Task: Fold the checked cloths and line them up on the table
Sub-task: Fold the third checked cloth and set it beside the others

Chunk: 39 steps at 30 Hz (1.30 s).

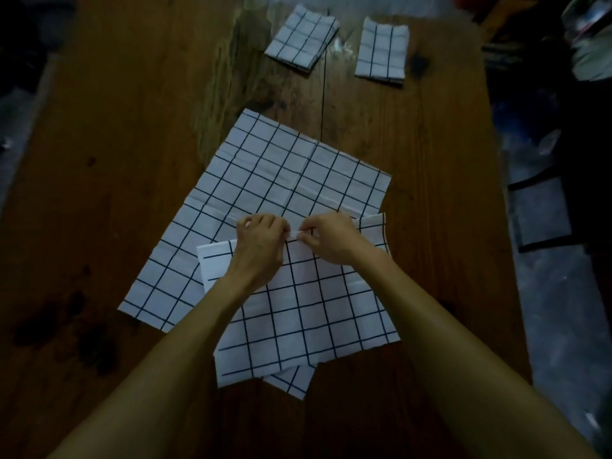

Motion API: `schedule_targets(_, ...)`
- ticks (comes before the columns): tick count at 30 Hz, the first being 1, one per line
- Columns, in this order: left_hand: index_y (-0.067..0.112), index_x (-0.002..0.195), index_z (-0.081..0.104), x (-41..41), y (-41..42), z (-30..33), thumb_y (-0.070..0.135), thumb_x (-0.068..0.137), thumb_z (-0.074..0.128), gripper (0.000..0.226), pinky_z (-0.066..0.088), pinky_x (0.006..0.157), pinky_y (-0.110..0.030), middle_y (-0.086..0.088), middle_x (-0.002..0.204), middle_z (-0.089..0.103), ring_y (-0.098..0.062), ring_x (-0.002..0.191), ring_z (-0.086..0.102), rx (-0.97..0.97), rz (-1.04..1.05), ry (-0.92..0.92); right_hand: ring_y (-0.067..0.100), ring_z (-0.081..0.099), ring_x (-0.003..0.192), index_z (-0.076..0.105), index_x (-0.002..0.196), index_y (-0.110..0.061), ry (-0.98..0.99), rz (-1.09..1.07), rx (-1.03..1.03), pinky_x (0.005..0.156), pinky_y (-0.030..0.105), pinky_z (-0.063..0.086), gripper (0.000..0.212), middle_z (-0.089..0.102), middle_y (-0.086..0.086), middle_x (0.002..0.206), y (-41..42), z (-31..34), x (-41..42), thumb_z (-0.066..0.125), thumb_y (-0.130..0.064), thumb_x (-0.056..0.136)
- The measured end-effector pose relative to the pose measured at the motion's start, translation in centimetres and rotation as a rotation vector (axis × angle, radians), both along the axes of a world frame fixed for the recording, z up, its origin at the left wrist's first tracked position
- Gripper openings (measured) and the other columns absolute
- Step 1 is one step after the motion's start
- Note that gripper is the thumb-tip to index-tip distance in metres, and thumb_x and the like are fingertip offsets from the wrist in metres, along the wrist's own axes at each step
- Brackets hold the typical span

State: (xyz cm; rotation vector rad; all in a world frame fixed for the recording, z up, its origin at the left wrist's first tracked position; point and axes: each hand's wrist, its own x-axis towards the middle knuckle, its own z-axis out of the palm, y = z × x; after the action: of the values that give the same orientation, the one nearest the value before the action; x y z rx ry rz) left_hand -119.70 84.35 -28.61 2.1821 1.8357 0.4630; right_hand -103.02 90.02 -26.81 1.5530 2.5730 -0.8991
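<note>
Both hands [294, 236] pinching top cloth [308, 313] edge, 2 folded cloths [341, 44] beyond

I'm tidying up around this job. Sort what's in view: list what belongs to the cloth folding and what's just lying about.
Belongs to the job:
- top cloth, far edge pinched by left hand and right hand
- spread cloth under it
- left folded cloth and right folded cloth, at the far end
- table

Lying about:
- dark frame beside the table
- blurred clutter, top right
</note>
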Motion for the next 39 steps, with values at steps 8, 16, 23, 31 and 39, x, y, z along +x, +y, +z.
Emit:
schedule_targets(8,0.026,0.09,0.056,-0.4,0.6,6.6,0.015,0.091,0.051,0.012,0.019,0.086,-0.028,0.01,0.088,0.055,-0.018,0.098,0.052,-0.033,-0.062,-0.123,0.011,0.055,0.07,0.061,0.08,-0.029,-0.037,-0.049,-0.141,0.066,0.034,0.05,0.019,0.06,-0.003,0.077,-1.4,8.5,0.1,0.053,-0.037,0.095)
schedule_targets(16,0.018,0.112,0.061,-0.8,-0.5,15.6,0.028,0.091,0.046,0.028,0.031,0.096,-0.038,-0.003,0.11,0.064,-0.021,0.108,0.055,0.223,-0.022,-0.279,0.007,0.044,0.054,0.059,0.074,-0.022,0.11,-0.076,-0.161,0.053,0.024,0.038,0.024,0.052,-0.001,0.065,-4.1,20.1,-1.0,0.055,-0.031,0.095)
schedule_targets(23,0.014,0.105,0.063,-1.8,-5.4,20.9,0.03,0.094,0.042,0.029,0.048,0.081,-0.043,-0.003,0.097,0.068,-0.017,0.088,0.062,0.441,-0.067,-0.429,0.014,0.055,0.067,0.058,0.077,-0.027,0.334,-0.129,0.078,0.063,0.029,0.049,0.018,0.059,0.0,0.079,-8.4,24.5,-2.8,0.055,-0.029,0.095)
schedule_targets(31,0.014,0.101,0.066,-2.0,-10.4,22.6,0.031,0.093,0.05,0.024,0.048,0.079,-0.031,0.001,0.093,0.071,-0.012,0.084,0.065,0.568,-0.101,-0.426,0.011,0.06,0.077,0.067,0.092,-0.013,0.492,-0.194,0.216,0.069,0.025,0.051,0.017,0.064,-0.001,0.086,-13.5,25.4,-2.6,0.054,-0.025,0.095)
schedule_targets(39,0.013,0.096,0.067,-0.4,-13.1,23.8,0.03,0.091,0.05,0.024,0.048,0.076,-0.028,0.001,0.09,0.07,-0.012,0.083,0.063,0.579,-0.081,-0.419,0.0,0.057,0.079,0.064,0.091,-0.021,0.57,-0.242,0.295,0.074,0.02,0.048,0.013,0.061,-0.011,0.083,-16.6,25.9,-1.1,0.053,-0.024,0.096)
